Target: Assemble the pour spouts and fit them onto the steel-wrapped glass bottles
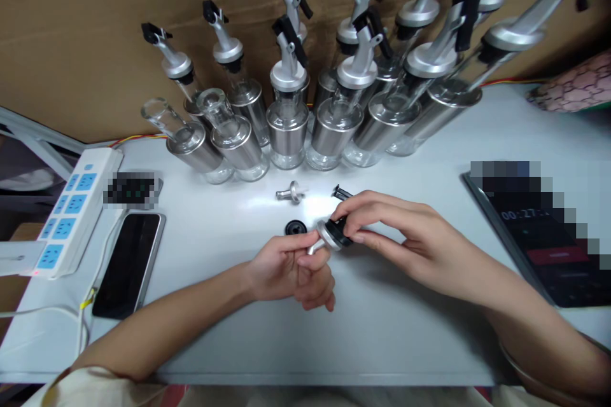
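Note:
Between my hands is a silver metal pourer spout [327,236]. My left hand [296,273] pinches its narrow stem between thumb and fingers. With its fingertips, my right hand [398,229] grips a black ring-like stopper [340,232] at the spout's wide collar; whether it is fully seated I cannot tell. A loose black round stopper [295,227] lies on the table just beyond my left thumb. Farther back rests another silver pourer spout [291,193] on its side. A small black piece [340,192] shows beyond my right fingers, partly hidden by them.
Several glass bottles with steel sleeves [287,130] and pourers stand along the back; two at front left [191,146] have bare necks. A power strip [71,210], a phone [128,264] and a cable lie left. A tablet [548,248] showing a timer lies right, near a patterned pink item [573,86].

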Demonstrator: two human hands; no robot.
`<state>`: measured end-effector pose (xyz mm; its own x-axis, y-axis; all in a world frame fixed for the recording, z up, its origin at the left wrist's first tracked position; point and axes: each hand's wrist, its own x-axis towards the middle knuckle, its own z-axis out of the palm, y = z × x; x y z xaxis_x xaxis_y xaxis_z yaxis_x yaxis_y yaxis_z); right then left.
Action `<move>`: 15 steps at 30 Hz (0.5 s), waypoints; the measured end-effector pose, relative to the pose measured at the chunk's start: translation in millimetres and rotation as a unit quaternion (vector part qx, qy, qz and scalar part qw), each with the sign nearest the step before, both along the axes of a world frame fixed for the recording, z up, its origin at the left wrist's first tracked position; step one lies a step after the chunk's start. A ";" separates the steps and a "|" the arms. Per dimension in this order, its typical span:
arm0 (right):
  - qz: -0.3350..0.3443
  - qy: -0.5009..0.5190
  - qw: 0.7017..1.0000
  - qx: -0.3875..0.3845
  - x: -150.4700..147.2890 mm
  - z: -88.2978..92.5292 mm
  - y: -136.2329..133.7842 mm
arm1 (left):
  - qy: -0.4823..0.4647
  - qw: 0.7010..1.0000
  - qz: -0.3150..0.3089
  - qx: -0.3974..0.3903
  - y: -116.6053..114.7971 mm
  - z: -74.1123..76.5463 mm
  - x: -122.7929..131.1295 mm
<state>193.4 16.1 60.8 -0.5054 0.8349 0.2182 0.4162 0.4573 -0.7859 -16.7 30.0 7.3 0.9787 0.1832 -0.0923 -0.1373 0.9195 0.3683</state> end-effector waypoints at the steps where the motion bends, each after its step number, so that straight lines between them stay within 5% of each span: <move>1: -0.007 0.005 1.000 -0.003 -0.5 -1.0 -0.4 | 0.002 1.000 0.002 0.007 0.1 0.8 0.0; 9: -0.049 0.061 0.996 -0.044 -2.0 -7.4 -5.5 | 0.025 0.998 0.000 0.062 4.2 12.9 -2.4; 15: -0.065 0.087 0.994 -0.006 -5.0 -6.9 -11.7 | 0.153 0.954 -0.029 0.255 30.1 57.1 -18.8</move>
<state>188.4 4.4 53.9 -0.3492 0.8932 0.2834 0.3281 0.3998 -0.8559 -35.5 60.1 64.5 0.9300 0.2277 -0.2884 0.0931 0.6133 0.7843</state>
